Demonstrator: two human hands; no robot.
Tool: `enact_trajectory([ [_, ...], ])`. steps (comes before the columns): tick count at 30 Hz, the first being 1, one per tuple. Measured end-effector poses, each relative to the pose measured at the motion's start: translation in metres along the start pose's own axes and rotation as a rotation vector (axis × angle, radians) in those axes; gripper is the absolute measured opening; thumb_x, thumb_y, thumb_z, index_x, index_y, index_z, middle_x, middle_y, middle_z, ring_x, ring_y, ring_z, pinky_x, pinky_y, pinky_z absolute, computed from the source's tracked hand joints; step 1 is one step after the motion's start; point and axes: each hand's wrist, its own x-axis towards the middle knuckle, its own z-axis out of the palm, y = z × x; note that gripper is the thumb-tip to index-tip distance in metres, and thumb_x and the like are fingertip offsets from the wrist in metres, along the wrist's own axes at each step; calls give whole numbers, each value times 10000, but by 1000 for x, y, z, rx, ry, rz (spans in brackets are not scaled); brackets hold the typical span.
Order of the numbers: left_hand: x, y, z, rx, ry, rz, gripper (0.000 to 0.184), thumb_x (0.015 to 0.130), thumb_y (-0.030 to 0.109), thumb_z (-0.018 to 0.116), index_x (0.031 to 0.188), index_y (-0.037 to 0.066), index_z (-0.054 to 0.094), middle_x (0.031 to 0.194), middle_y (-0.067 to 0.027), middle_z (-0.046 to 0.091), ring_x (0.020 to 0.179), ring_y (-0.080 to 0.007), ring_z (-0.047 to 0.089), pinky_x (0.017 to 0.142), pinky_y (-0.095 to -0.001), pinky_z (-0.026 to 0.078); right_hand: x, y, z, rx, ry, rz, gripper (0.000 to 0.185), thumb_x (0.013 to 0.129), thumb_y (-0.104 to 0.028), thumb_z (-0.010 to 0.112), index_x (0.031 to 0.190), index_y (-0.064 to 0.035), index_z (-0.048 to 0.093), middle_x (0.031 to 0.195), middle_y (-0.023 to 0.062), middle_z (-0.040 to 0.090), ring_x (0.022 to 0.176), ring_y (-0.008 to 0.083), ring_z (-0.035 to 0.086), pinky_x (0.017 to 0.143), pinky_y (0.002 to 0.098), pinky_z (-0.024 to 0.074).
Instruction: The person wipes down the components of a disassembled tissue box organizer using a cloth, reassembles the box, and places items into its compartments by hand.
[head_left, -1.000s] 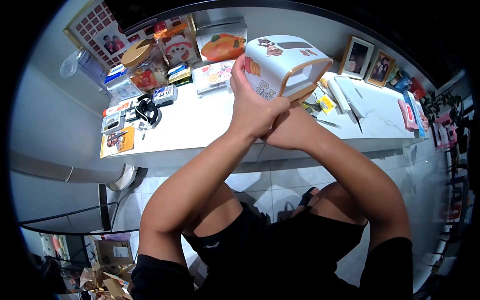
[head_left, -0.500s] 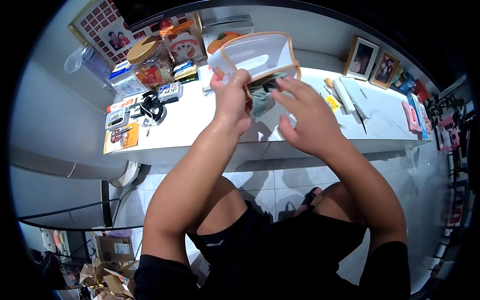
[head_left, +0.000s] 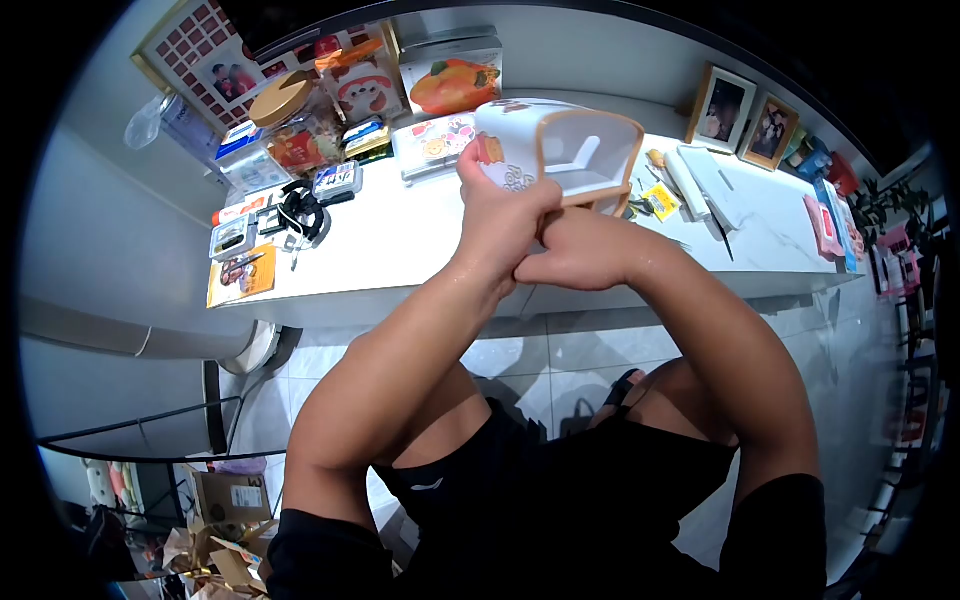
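Observation:
My left hand point(head_left: 505, 215) grips a white plastic storage box point(head_left: 510, 125) with an orange-brown rim and cartoon prints on its side. The box is tilted, its open mouth facing right. Just below the rim, my right hand point(head_left: 590, 245) lies against my left hand, thumb pointing left. Its fingers are hidden behind my left hand and the box. The grey-green fabric piece seen earlier is out of sight.
On the white cabinet top point(head_left: 400, 245) stand a clear jar point(head_left: 300, 130), a fruit-print box point(head_left: 455, 85) and a cartoon-print case point(head_left: 437, 145). Black cables point(head_left: 303, 212) lie at left. To the right are a white roll point(head_left: 685, 185), a yellow packet point(head_left: 661, 202) and picture frames point(head_left: 722, 112).
The box has moved right and slightly down in my left hand. My right hand has moved left and down against my left, and the grey-green fabric is now hidden.

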Motion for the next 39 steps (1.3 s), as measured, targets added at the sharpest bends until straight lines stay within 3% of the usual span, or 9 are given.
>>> enact_trajectory([
  [4,-2,7,2,136,-16,33,1072,711,73,763,1602,45,167,1458,-261,292,1256,-352,519,903,-396,605,2,9,15,20,140,-15,591,825,-312,749,1257,87,691,1212,287,737,1136,383,708,1028,422,542],
  [9,4,2,3,144,50,93,1073,716,83,768,1599,34,160,1461,-261,304,1320,-362,468,992,-433,576,8,23,25,-2,387,-249,594,787,-230,775,1273,91,663,1206,279,735,1148,386,707,1028,436,548],
  [15,5,-2,3,194,35,120,1085,713,106,787,1592,30,156,1472,-267,305,1346,-381,454,1028,-445,559,3,16,19,8,211,-27,568,824,-249,803,1289,51,673,1208,240,743,1130,369,718,1009,428,559],
  [20,1,5,3,264,-29,109,1079,712,109,788,1586,16,162,1473,-268,310,1349,-402,453,1088,-462,524,9,28,28,104,243,-80,506,847,-207,802,1278,33,690,1201,223,748,1142,347,716,1020,416,553],
  [28,15,8,-4,83,98,209,1023,747,67,752,1574,14,153,1461,-253,371,1304,-346,520,902,-382,597,-2,30,35,-177,685,-220,342,845,-91,810,1176,-32,747,1106,168,766,1055,360,711,917,424,559],
  [30,12,15,-7,8,72,178,991,760,54,738,1563,25,158,1437,-234,405,1271,-325,546,893,-382,591,-7,27,31,-57,792,-341,308,804,-35,725,1109,-42,770,1083,189,769,1008,365,713,907,442,566],
  [35,13,16,-10,-57,38,117,874,806,63,672,1534,175,202,1320,-144,504,1049,-235,618,763,-420,557,-12,42,25,9,807,-495,294,834,-25,753,1127,-43,775,1066,145,788,976,306,731,877,397,585],
  [37,7,26,-11,-71,49,49,887,812,86,667,1551,188,187,1322,-140,507,1059,-246,619,798,-431,564,-16,43,26,54,808,-546,259,872,-30,759,1129,-47,779,1062,124,799,973,268,740,868,379,594],
  [39,10,28,-18,-57,93,-10,844,864,184,624,1606,155,225,1391,-170,539,1154,-326,646,929,-494,598,-27,39,28,617,876,-298,139,979,-71,746,1114,-40,764,1039,74,796,991,192,740,862,350,612],
])
